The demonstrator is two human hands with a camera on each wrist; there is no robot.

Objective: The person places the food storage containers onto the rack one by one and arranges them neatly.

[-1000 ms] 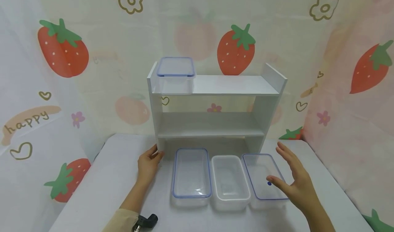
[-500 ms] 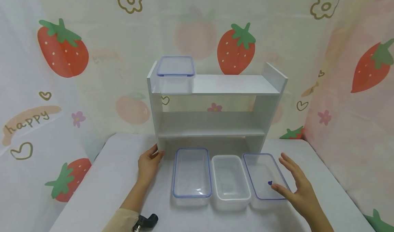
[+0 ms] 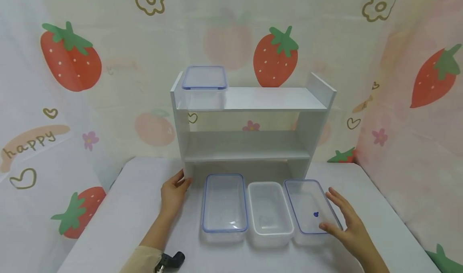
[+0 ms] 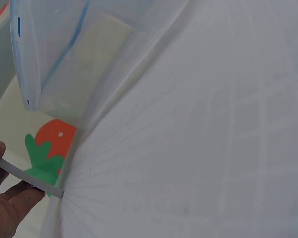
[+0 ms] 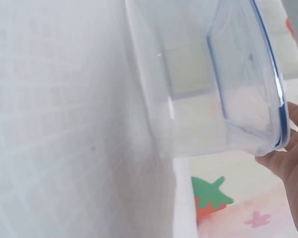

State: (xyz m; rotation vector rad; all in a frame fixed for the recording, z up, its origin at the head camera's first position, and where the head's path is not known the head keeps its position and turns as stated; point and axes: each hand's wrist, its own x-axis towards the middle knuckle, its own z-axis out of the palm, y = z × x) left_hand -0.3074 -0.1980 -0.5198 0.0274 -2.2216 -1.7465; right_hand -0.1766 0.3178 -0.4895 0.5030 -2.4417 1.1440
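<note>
At the lower left of the white shelf, my left hand pinches the edge of the side panel. The left wrist view shows thumb and fingers on opposite faces of that panel. My right hand is at the right edge of a clear blue-rimmed food container with a small blue mark on its lid. Its fingers are spread, thumb over the near part of the lid. In the right wrist view the fingertips lie close against the container's rim; contact is hard to tell.
A white-rimmed container stands in the middle of the row, with a blue-rimmed container left of it. Another blue-lidded container sits on the shelf's top left. A white cloth covers the table; printed curtains hang behind.
My right hand has lowered and come in closer to the right container's edge. The left hand keeps its grip on the shelf panel, and the containers have not moved.
</note>
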